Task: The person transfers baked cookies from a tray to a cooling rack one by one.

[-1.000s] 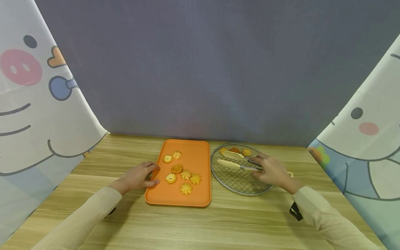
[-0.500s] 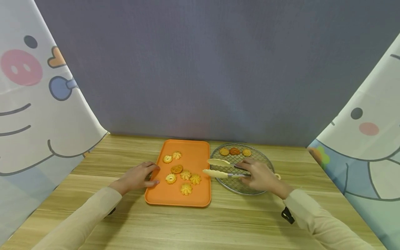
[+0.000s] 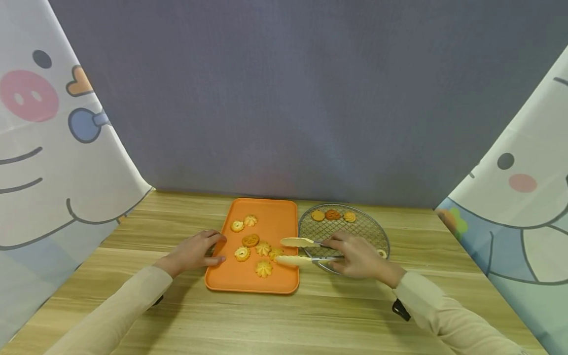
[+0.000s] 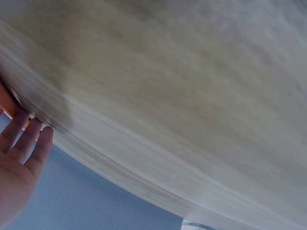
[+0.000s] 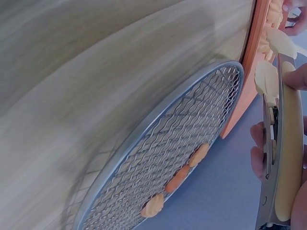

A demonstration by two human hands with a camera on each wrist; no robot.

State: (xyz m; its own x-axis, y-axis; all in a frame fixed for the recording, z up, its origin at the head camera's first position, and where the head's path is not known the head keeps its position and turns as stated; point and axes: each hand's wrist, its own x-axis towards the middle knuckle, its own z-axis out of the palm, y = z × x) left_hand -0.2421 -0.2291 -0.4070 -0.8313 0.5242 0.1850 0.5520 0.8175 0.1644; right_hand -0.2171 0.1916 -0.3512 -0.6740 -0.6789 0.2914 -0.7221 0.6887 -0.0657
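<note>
My right hand (image 3: 357, 255) grips a pair of tongs (image 5: 288, 148) with cream tips and metal arms. The tong tips are parted over the right part of an orange tray (image 3: 248, 282), one on each side of a flower-shaped cookie (image 3: 276, 253) that they partly cover. Several other cookies lie on the tray, among them a brown oval cookie (image 3: 250, 240) and another flower-shaped cookie (image 3: 264, 269). At the tray's left edge rests my left hand (image 3: 192, 251), its fingers and thumb spread apart along the rim; the left wrist view shows these fingers (image 4: 37, 143) nearly straight.
A round wire mesh rack (image 3: 370, 228) stands close to the tray's right side, partly under my right hand. Three cookies lie in a row at its back, with a reddish-brown cookie (image 3: 333, 215) in the middle. A grey panel (image 3: 284, 123) closes off the wooden table's back.
My right hand has carried the tongs left and nearer, from above the rack to above the tray, with the tips spreading wider. My left hand stays in place.
</note>
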